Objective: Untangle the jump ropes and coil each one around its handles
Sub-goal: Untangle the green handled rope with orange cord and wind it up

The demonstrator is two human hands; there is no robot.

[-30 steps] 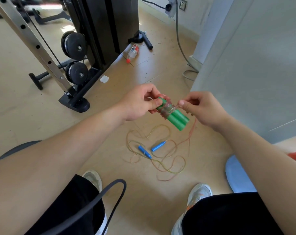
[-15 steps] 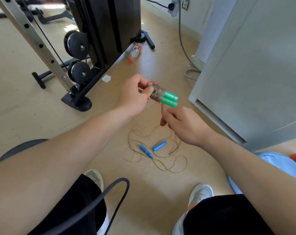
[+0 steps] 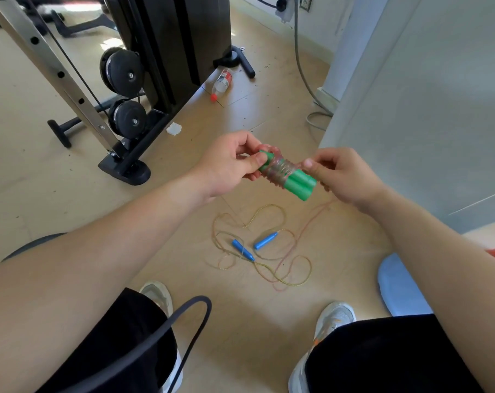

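Two green handles (image 3: 299, 185), side by side, are held above the floor (image 3: 254, 330). Their left end is pinched by the left hand (image 3: 226, 168), grip clamped on them. Pink rope (image 3: 280, 172) is coiled around their middle. Its free strand is pinched by the right hand (image 3: 347, 177), grip clamped on it, and trails to the floor. Two blue handles (image 3: 266, 240) are laid below on the floor amid loose gold rope (image 3: 269, 206).

1. The left hand (image 3: 229, 165) covers the far ends of the two green plastic handles (image 3: 298, 184).
2. The thin pinkish cord (image 3: 278, 170) vanishes inside the curled fingers of the right hand (image 3: 345, 177).
3. A black-clad leg (image 3: 382, 353) cuts off the pale blue rounded object (image 3: 396, 285).
4. The label on the clear plastic bottle (image 3: 222, 80) is too small to read.
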